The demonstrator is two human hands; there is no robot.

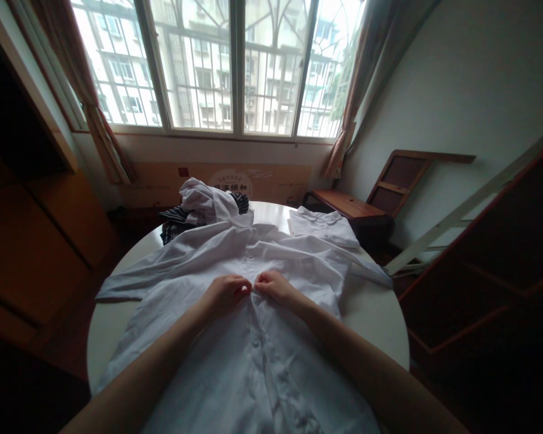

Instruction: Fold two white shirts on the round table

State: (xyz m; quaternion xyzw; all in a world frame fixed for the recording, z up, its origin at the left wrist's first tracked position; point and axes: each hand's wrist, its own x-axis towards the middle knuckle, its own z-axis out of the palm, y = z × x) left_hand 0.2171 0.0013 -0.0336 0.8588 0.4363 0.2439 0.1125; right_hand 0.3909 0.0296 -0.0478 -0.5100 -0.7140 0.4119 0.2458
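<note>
A white button-up shirt (pixel 199 355) lies spread front side up, its collar toward the window and its sleeves out to both sides. My left hand (pixel 230 290) and my right hand (pixel 274 286) meet at the middle of its front placket, fingertips nearly touching. Both pinch the shirt's front edges there; any button between the fingers is hidden. Above the hands the placket looks closed up to the collar. Below them the two front edges part a little, with a button (pixel 255 342) showing on the left edge.
The shirt rests on a round white table (pixel 391 325). At its far left is a crumpled heap of clothes (pixel 208 202), pale and black-striped. A folded white shirt (pixel 323 226) lies at the far right. Beyond stand a wooden chair (pixel 396 181) and a window (pixel 235 72) with curtains.
</note>
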